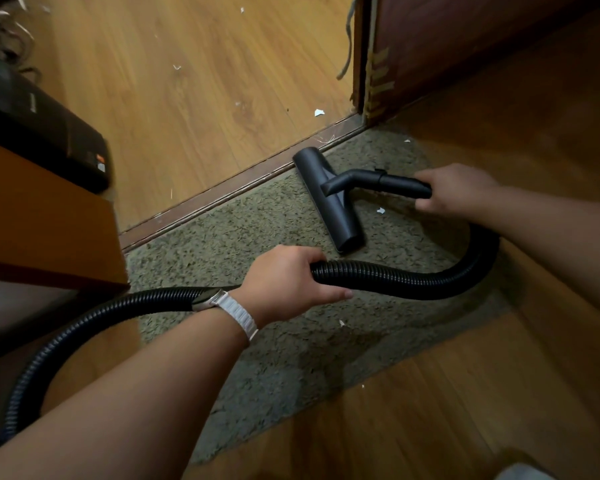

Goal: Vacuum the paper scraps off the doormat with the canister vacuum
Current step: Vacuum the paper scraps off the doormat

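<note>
Left hand (284,282) grips the ribbed black hose (395,277) mid-run, fingers curled over it, watch (238,315) on the wrist. The hose trails off behind that hand to the lower left; ahead of it, the hose loops right and up to the right hand. The doormat (205,251) lies under both hands: olive-grey shaggy pile, far edge along the threshold strip (239,183).

One paper scrap (341,323) sits on the mat just below-right of the left hand, on the person's side of the hose. The floor head (329,199) rests on the mat ahead of the left hand and left of the right hand. It is a black bar, its long axis running from the threshold back toward the left hand, crosswise to the wand (406,185).

A second scrap (380,210) lies between head and right hand, just under the wand. The right hand is nearer, so the head probably needs pulling back toward it. Right hand (454,192) grasps the wand end, fingers wrapped round. A third scrap (407,140) lies at the mat's far edge, beyond the right hand. Scraps are small, white and torn, and likely lift easily.
</note>
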The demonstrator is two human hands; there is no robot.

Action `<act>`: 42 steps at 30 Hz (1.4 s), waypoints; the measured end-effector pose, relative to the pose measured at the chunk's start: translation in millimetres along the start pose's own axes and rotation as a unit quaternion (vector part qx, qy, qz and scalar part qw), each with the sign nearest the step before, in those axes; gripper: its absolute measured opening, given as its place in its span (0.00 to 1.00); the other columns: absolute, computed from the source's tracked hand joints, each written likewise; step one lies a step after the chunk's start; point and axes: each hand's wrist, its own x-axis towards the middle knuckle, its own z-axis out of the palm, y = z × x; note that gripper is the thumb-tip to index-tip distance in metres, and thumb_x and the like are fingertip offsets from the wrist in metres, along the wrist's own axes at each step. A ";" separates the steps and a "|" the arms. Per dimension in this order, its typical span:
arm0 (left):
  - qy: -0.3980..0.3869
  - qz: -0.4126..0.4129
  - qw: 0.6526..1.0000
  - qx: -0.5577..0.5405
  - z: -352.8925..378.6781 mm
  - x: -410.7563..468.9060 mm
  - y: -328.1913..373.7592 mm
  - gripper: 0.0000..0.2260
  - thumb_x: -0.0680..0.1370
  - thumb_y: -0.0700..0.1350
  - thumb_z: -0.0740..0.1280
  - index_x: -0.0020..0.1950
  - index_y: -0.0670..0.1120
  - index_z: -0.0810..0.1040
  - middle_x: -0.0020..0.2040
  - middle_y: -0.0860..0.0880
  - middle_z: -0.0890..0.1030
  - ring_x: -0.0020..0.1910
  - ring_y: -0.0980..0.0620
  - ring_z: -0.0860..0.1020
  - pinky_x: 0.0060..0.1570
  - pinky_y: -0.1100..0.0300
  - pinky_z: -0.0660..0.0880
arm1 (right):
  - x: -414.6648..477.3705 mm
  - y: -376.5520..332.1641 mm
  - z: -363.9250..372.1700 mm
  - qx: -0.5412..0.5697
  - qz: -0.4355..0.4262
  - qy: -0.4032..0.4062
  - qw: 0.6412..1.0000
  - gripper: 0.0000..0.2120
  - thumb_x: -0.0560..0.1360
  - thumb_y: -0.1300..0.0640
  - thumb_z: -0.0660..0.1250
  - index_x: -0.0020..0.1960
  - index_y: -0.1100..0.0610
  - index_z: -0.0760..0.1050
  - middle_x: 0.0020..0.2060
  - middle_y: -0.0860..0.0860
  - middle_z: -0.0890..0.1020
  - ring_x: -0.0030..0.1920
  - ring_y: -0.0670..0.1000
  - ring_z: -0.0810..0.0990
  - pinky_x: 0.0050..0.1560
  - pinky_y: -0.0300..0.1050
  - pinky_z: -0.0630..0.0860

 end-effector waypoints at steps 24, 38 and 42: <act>-0.007 0.056 0.998 0.020 18.6 12.7 24.2 0.24 0.67 0.73 0.69 0.43 0.52 0.78 0.34 0.55 0.79 0.34 0.57 0.78 0.35 0.54 0.79 | -53.1 54.8 14.8 0.005 0.021 -0.039 0.999 0.12 0.79 0.47 0.66 0.62 0.46 0.74 0.36 0.50 0.79 0.33 0.50 0.78 0.29 0.43 0.70; -0.003 0.040 0.999 0.015 19.8 15.9 35.7 0.22 0.67 0.71 0.70 0.43 0.53 0.77 0.34 0.54 0.79 0.32 0.58 0.77 0.32 0.59 0.76 | -59.0 85.9 11.3 0.049 0.065 -0.014 0.997 0.17 0.79 0.48 0.66 0.67 0.48 0.74 0.38 0.49 0.78 0.36 0.48 0.75 0.30 0.44 0.66; -0.007 0.035 0.999 0.016 23.3 19.6 40.8 0.23 0.67 0.72 0.69 0.45 0.53 0.78 0.34 0.54 0.79 0.33 0.57 0.78 0.33 0.58 0.78 | -59.0 99.5 14.9 0.064 0.086 -0.006 0.994 0.15 0.78 0.49 0.67 0.64 0.49 0.75 0.39 0.51 0.79 0.36 0.51 0.77 0.31 0.44 0.69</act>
